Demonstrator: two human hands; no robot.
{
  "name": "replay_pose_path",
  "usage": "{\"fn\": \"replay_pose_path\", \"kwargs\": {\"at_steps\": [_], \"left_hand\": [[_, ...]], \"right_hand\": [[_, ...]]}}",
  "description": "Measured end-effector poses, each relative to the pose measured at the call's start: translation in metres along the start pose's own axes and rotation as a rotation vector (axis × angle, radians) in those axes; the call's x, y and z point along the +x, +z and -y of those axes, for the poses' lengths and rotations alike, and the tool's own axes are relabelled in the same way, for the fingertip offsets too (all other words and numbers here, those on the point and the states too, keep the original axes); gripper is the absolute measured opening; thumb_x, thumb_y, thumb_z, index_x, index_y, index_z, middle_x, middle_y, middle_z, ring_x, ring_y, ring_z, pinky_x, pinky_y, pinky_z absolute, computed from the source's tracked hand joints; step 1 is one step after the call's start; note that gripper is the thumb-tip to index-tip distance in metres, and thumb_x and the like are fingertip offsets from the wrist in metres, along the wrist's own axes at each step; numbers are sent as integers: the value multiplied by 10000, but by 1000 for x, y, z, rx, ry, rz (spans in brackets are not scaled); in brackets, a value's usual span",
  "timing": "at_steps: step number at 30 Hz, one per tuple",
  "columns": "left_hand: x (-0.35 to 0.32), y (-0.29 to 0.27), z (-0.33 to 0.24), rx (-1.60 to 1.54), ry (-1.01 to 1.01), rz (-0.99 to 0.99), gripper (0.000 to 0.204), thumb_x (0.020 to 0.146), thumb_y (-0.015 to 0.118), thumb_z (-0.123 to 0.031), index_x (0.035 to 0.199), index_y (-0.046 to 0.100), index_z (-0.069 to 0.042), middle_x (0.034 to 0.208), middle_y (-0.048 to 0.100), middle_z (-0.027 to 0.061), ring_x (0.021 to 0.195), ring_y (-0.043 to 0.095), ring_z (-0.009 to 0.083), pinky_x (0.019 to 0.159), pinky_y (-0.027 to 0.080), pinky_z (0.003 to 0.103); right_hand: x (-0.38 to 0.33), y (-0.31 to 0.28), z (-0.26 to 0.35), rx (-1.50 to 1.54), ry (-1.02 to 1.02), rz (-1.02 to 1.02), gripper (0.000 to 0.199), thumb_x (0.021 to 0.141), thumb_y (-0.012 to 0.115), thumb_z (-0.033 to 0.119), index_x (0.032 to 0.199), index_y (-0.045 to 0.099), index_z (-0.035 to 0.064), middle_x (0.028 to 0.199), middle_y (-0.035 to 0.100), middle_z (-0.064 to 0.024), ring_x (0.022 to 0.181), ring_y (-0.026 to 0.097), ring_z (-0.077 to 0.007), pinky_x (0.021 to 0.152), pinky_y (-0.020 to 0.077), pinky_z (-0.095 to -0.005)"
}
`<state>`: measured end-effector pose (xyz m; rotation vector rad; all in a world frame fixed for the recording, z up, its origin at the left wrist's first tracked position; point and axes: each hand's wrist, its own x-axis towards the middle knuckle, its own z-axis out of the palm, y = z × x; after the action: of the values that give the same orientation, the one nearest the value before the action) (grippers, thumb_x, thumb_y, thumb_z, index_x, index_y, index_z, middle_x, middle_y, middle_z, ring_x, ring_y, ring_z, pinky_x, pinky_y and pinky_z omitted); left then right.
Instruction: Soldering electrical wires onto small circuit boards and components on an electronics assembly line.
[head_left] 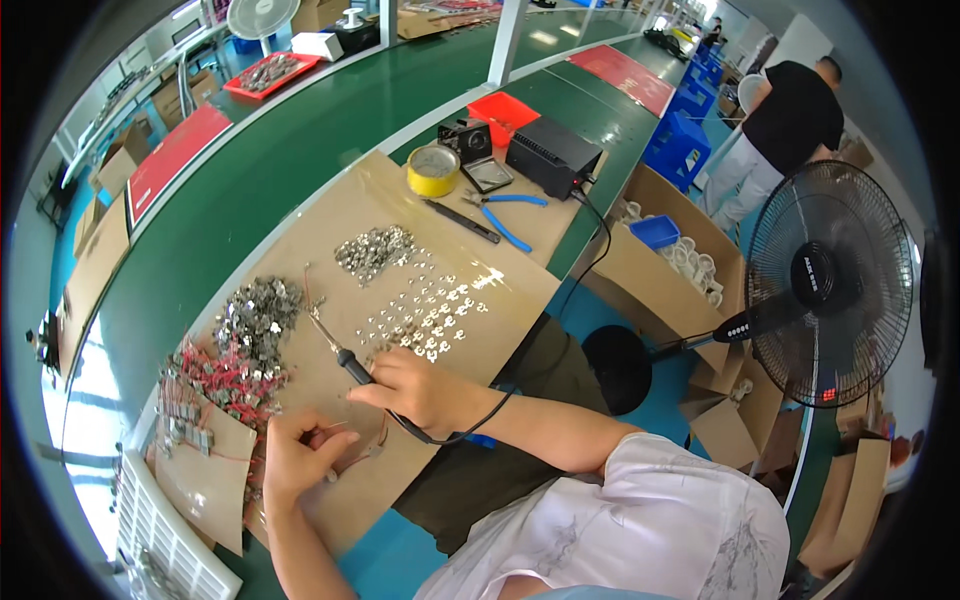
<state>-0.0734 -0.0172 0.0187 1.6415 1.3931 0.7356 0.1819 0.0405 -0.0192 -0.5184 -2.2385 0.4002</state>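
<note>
My right hand point(420, 385) grips a black-handled soldering iron point(345, 358), its tip pointing up-left over a brown cardboard work mat point(340, 210). My left hand point(298, 455) pinches a small metal part with thin red wire near the mat's near edge. Rows of small shiny metal terminals point(430, 310) lie just beyond my right hand. A heap of metal parts with red wires point(235, 365) sits to the left of both hands.
A second pile of metal pieces point(372, 250), yellow tape roll point(433, 170), blue-handled pliers point(505, 215) and a black power unit point(550, 152) lie farther off. A standing fan point(825, 285) and cardboard boxes point(665, 265) are at the right. A person point(785, 125) stands beyond.
</note>
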Motion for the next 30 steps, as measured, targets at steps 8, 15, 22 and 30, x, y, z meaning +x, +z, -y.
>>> {"fn": "replay_pose_path", "kwargs": {"at_steps": [8,15,22,30], "left_hand": [[-15,1,5,-169,-25,-192,101,898,733,-2,860,641,-15,710,482,-75,628,402,18,550,297,215],[6,-10,-4,-112,155,-184,164,840,748,-64,880,594,-24,625,436,-15,556,406,101,517,330,299],[-7,-9,-3,-56,129,-273,111,899,677,12,874,576,-23,614,459,-15,539,387,69,486,291,283],[1,4,0,-75,131,-274,106,890,711,6,911,609,-12,613,479,-21,551,408,58,503,313,279]], "right_hand": [[1,10,-4,-1,-29,-33,429,831,695,47,1260,690,33,917,605,-126,857,614,-330,774,516,-432],[8,2,-8,-52,151,-60,368,832,732,-71,1182,727,45,883,693,-103,771,639,-297,708,533,-407],[18,10,-6,72,102,-81,362,861,716,-143,1180,711,29,948,728,-130,761,646,-306,697,521,-371],[13,11,-10,61,29,-23,389,833,750,-146,1182,702,20,899,716,-124,740,617,-303,686,511,-384]]}}
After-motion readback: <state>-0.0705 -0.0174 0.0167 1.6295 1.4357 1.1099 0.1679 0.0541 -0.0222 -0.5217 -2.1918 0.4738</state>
